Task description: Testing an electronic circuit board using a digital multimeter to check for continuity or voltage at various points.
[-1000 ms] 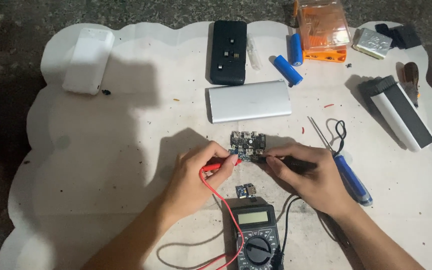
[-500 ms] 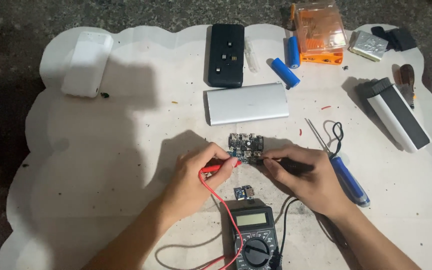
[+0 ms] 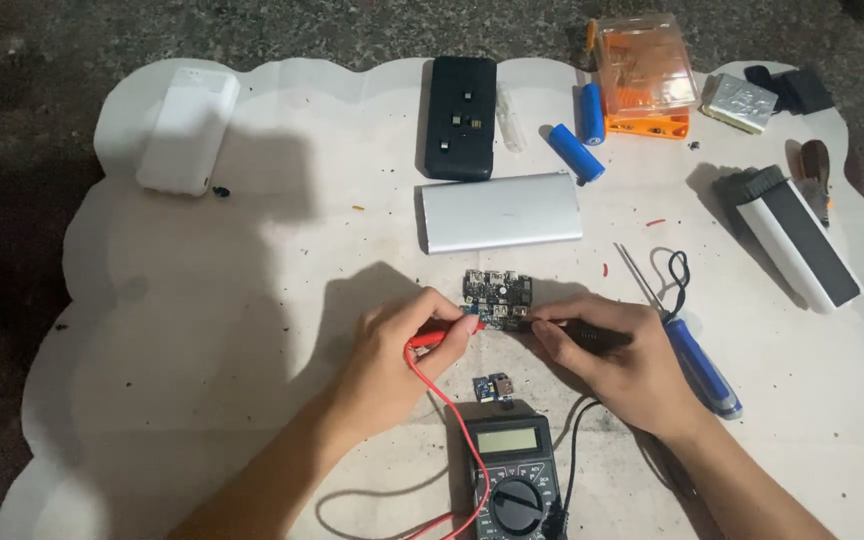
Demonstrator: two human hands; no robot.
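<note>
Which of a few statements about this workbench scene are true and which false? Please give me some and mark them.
1. The left hand holds a red probe against the small circuit board. True.
2. The right hand holds a black probe. True.
3. The blue-handled screwdriver is in the left hand. False: it lies on the white mat, right of the right hand.
4. The multimeter sits beyond the board, near the silver power bank. False: it sits nearer the person, between the forearms.
5. Two blue cylindrical cells lie beside the orange box. True.
</note>
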